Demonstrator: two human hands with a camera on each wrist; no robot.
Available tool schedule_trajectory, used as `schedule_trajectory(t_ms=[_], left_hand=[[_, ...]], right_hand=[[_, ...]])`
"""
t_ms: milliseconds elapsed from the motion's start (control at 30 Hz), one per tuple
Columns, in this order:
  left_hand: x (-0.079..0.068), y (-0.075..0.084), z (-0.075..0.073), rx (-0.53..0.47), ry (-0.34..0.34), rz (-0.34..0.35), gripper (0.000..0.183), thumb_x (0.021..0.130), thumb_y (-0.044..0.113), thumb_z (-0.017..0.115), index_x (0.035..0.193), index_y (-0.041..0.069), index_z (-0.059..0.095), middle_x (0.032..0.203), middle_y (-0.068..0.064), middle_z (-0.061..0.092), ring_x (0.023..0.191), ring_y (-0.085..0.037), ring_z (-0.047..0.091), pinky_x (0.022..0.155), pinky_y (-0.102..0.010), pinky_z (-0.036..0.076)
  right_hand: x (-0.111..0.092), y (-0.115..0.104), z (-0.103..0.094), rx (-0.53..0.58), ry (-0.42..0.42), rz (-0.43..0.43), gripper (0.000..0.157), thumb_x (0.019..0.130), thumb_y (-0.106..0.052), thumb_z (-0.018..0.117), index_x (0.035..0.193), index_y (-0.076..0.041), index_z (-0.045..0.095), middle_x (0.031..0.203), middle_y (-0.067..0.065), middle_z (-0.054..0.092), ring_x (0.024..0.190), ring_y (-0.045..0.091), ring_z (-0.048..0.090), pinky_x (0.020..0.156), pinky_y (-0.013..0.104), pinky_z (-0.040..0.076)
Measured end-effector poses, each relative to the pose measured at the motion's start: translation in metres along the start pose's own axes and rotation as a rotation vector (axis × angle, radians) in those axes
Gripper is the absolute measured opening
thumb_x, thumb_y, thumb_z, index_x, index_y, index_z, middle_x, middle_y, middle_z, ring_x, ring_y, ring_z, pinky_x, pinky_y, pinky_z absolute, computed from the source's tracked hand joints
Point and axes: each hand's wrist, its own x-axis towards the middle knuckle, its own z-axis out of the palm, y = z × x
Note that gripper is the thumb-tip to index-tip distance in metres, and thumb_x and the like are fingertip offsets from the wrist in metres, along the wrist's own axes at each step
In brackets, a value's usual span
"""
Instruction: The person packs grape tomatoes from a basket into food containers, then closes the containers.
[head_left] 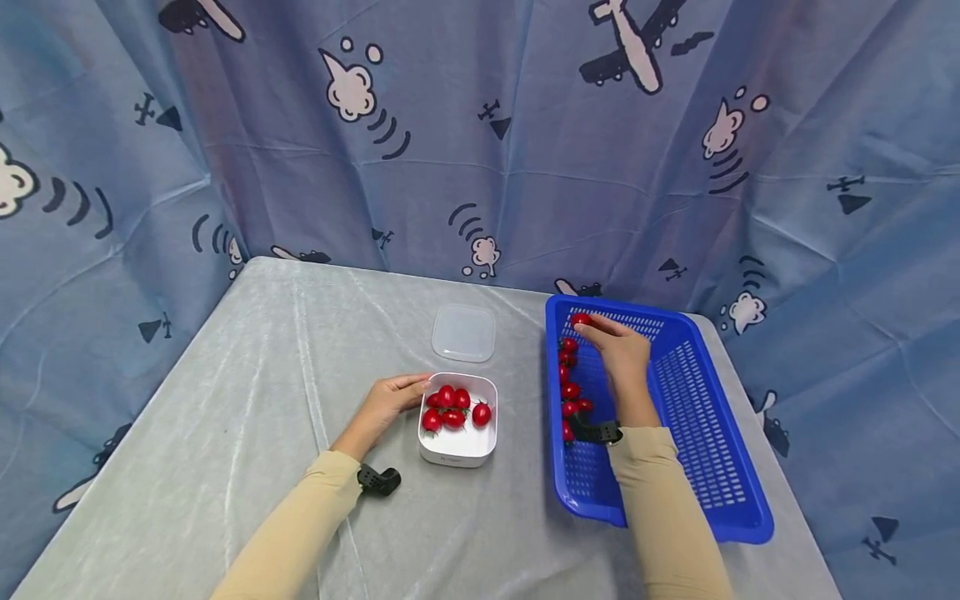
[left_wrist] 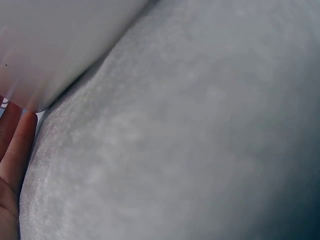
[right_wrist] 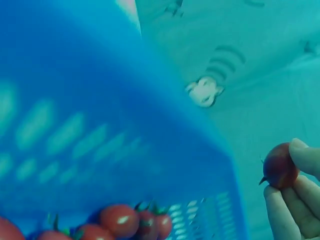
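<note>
Between thumb and fingertips, my right hand [head_left: 621,350] pinches a cherry tomato [right_wrist: 281,166], above the far left part of the blue basket [head_left: 705,433]. Beneath it, more cherry tomatoes [head_left: 570,390] lie along the basket's left side, some with green stems. My left hand [head_left: 390,402] touches the left side of a small white square container [head_left: 459,460]; its extended fingers [left_wrist: 22,145] meet the wall in the left wrist view. Several cherry tomatoes [head_left: 453,418] sit inside that container, mostly towards its left.
Behind the container, a translucent square lid [head_left: 463,333] lies flat on the table, which has a grey cloth [head_left: 247,433]. A blue patterned curtain [head_left: 450,150] hangs behind and around the table. The basket's slotted walls rise near the table's right edge.
</note>
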Motion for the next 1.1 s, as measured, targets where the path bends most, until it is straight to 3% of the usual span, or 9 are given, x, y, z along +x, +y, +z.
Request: schedule_trajectory(t_ms=[467,733,1100], left_hand=[[-0.001,0.000,0.000,0.000,-0.001,0.001,0.043,0.094,0.021,0.069,0.130,-0.002,0.063,0.115,0.001,0.073,0.090,0.001,0.067,0.085,-0.017,0.056],[-0.003,0.003,-0.001,0.006,0.004,0.004,0.042,0.095,0.022,0.069,0.129,-0.002,0.064,0.117,-0.002,0.073,0.091,0.001,0.068,0.085,-0.018,0.056],[-0.002,0.003,0.000,0.001,-0.006,0.003,0.043,0.094,0.022,0.069,0.130,-0.002,0.064,0.119,-0.003,0.072,0.092,0.002,0.067,0.087,-0.018,0.056]], right_hand=[[-0.060,-0.017,0.016,-0.053,-0.155,-0.093,0.049,0.085,-0.030,0.081,0.129,-0.012,0.068,0.134,0.010,0.065,0.124,0.023,0.059,0.107,0.038,0.049],[-0.092,-0.012,0.042,-0.058,-0.233,-0.107,0.045,0.082,-0.026,0.083,0.122,-0.010,0.072,0.124,0.013,0.071,0.113,0.024,0.066,0.097,0.036,0.051],[-0.124,-0.002,0.069,-0.048,-0.302,-0.118,0.038,0.080,-0.019,0.084,0.116,-0.008,0.075,0.114,0.015,0.074,0.111,0.025,0.068,0.100,0.042,0.055]])
